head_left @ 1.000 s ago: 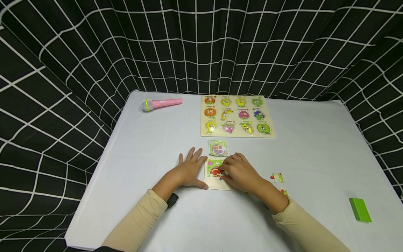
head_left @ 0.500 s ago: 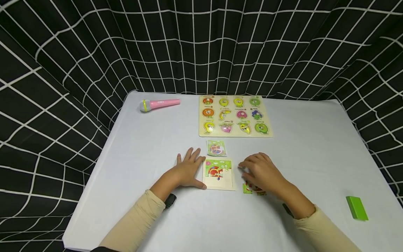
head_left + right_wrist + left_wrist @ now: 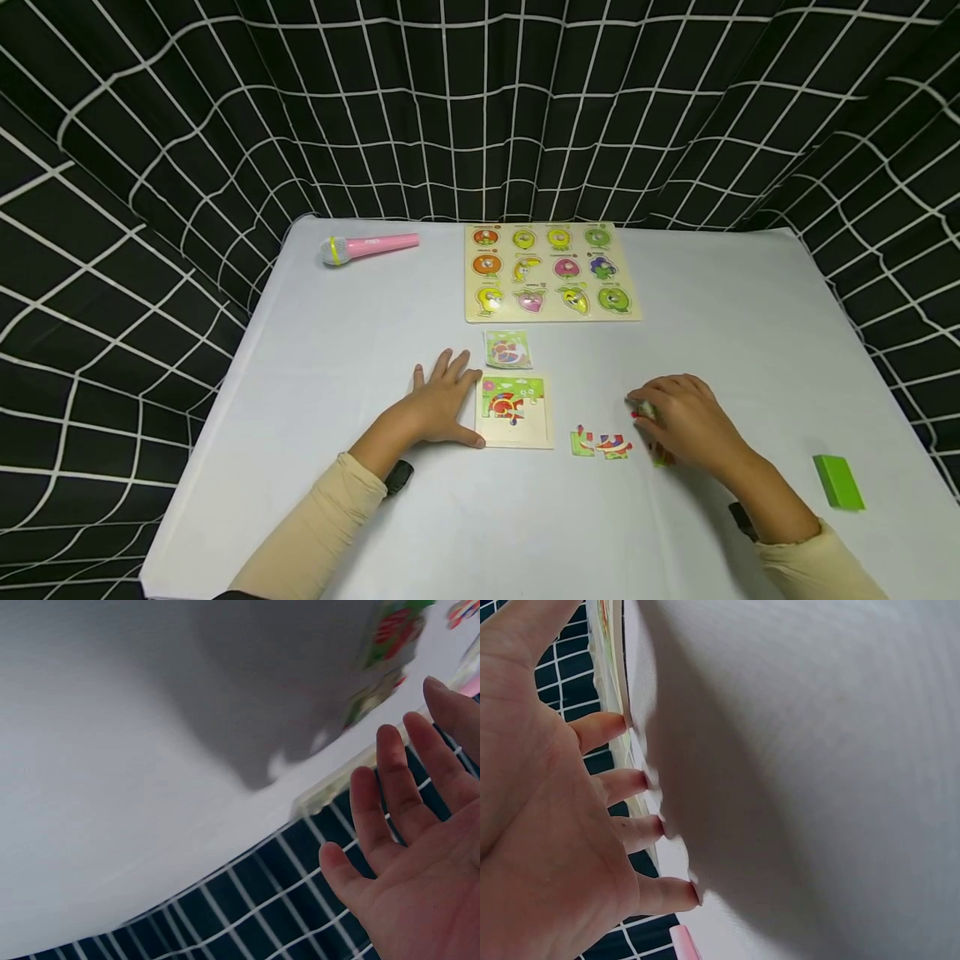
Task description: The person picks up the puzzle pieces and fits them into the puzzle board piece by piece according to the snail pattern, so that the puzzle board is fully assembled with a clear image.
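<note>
My left hand rests with spread fingers at the left side of a small wooden puzzle tray, its thumb and index fingertip by the edge. Printed jigsaw pieces fill the tray's upper part and some of its left; the lower part is bare wood. To the right, my right hand hovers with loosely bent fingers at a jigsaw piece. Another piece is partly hidden below that hand. In the right wrist view a piece lies near the fingertips, apart from them. Two loose pieces lie between tray and hand.
A small picture card lies just above the tray. Beyond it is a wooden fruit puzzle board. A pink toy microphone lies at the back left, a green block at the right. Black gridded cloth surrounds the white table.
My right hand has gone from the tray rightward, past the loose pieces, to the piece farther right. An eyed green piece now shows in the tray's upper right. The left hand has stayed at the tray.
</note>
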The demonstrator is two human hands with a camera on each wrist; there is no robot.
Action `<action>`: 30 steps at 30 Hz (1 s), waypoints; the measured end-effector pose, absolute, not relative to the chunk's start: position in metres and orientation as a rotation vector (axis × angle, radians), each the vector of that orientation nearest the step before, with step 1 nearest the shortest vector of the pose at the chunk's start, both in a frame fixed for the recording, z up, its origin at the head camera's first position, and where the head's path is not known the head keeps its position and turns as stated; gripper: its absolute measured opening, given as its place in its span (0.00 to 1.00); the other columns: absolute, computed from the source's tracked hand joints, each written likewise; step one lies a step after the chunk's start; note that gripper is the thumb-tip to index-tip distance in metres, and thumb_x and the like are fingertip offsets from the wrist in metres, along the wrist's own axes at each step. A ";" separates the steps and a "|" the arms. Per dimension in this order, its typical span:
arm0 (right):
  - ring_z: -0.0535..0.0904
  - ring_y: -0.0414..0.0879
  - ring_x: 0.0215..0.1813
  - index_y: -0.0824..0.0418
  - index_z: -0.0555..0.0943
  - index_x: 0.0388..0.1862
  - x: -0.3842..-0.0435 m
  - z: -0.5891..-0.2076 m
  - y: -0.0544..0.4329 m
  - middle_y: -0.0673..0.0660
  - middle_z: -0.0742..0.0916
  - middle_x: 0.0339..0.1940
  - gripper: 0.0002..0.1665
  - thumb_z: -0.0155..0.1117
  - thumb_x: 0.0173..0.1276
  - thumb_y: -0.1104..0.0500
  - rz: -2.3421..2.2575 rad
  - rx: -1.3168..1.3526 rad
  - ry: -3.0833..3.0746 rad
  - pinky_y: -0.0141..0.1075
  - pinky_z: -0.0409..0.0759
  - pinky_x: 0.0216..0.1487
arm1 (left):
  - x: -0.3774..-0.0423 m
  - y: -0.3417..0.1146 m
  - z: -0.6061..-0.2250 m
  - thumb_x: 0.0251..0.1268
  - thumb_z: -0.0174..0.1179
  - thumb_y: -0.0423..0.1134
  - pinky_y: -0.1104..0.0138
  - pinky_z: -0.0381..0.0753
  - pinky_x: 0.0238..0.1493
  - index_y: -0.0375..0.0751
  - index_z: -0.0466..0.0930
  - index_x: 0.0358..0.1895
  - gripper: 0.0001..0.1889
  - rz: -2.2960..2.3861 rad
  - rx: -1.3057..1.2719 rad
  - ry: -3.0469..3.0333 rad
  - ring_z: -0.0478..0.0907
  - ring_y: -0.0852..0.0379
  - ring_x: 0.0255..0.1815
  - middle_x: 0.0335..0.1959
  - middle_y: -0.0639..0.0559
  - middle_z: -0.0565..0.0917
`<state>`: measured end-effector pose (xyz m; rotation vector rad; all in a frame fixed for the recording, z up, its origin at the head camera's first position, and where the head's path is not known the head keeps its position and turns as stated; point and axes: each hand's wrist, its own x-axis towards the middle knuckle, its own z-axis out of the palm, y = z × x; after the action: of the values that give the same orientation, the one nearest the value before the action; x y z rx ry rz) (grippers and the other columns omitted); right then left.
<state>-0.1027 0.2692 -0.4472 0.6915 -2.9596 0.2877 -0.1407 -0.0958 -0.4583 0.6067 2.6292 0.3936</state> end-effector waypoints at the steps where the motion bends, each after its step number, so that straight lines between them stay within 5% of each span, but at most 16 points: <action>1: 0.77 0.59 0.54 0.58 0.86 0.44 -0.102 -0.447 0.272 0.59 0.87 0.46 0.18 0.76 0.52 0.60 0.290 0.684 -2.967 0.59 0.64 0.60 | -0.141 -0.097 -0.459 0.40 0.73 0.66 0.31 0.40 0.67 0.48 0.56 0.75 0.57 0.394 0.607 2.632 0.31 0.40 0.79 0.80 0.44 0.42; 30: 0.78 0.60 0.53 0.58 0.86 0.42 -0.108 -0.447 0.260 0.58 0.87 0.44 0.19 0.77 0.49 0.65 0.281 0.716 -2.971 0.60 0.66 0.60 | -0.142 -0.096 -0.457 0.41 0.71 0.67 0.31 0.41 0.67 0.47 0.54 0.76 0.58 0.346 0.611 2.622 0.31 0.39 0.79 0.80 0.44 0.40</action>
<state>-0.1080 0.2597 -0.4468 0.7155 -2.9714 0.2810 -0.1418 -0.0964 -0.4574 0.6108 2.6219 0.3457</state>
